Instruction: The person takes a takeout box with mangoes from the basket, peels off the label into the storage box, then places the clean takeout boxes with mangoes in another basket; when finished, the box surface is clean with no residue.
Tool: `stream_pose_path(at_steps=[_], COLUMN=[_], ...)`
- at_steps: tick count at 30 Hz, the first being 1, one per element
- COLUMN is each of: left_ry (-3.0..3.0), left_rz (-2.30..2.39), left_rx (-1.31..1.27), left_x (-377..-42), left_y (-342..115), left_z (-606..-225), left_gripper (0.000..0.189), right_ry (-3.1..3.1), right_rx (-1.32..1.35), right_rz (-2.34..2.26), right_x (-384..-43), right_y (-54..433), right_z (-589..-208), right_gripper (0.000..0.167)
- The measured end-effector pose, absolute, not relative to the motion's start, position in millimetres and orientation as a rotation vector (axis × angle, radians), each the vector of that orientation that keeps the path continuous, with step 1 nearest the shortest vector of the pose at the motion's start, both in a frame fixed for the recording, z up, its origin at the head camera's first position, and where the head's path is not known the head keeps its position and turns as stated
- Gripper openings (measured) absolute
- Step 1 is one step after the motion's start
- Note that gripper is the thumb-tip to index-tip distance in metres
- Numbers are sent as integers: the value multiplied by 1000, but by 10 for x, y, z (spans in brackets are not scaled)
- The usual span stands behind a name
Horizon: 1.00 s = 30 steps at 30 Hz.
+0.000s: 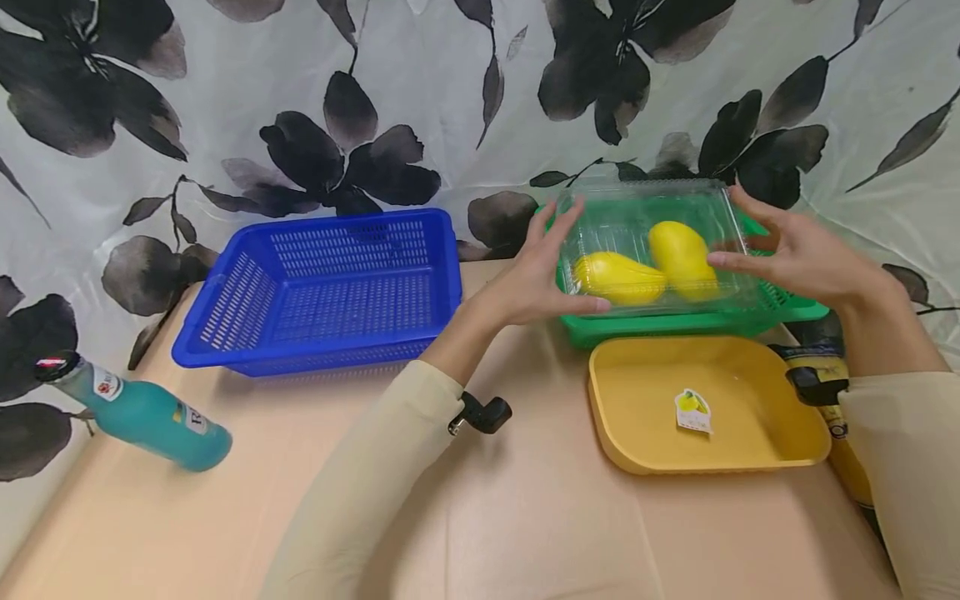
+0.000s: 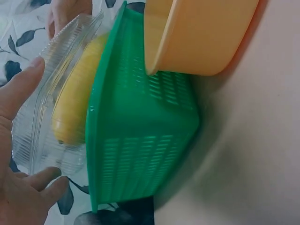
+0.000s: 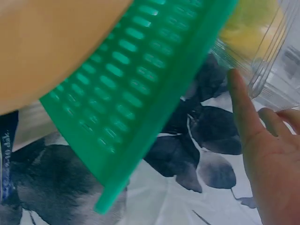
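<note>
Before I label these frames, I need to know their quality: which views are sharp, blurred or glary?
Head view: sharp, evenly lit, glare on the clear box. Left wrist view: the green basket is fairly sharp, the left hand soft. Right wrist view: close and blurred, tinted blue.

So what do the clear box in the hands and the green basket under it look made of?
Clear box: thin transparent plastic, glossy and ribbed; the yellow fruit shows straight through it. Green basket: rigid moulded plastic, by its slotted walls and slight sheen. Both hands, left and right, touch the box sides.
</note>
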<state>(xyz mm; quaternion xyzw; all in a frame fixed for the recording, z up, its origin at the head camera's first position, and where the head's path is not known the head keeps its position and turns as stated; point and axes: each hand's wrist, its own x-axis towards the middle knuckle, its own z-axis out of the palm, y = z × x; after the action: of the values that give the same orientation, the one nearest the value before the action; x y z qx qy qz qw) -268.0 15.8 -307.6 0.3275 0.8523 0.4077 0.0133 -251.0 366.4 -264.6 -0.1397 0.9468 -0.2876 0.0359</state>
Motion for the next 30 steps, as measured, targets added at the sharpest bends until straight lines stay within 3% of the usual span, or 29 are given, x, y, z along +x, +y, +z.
stream_pose_path(at_steps=[16,30], left_ry=[2675,2763], left_rz=[999,766], left_rx=[879,799], left_x=[-3005,-3043], left_y=[286,366], left_z=[-3283,-3378], left_gripper=[113,107], right_ry=[2631,2648], right_rx=[-307,-247], right_rz=[-883,-870], right_x=[-2699,-2787], right_y=[3731,3771], right_z=[-2899,-3115], right_gripper=[112,111])
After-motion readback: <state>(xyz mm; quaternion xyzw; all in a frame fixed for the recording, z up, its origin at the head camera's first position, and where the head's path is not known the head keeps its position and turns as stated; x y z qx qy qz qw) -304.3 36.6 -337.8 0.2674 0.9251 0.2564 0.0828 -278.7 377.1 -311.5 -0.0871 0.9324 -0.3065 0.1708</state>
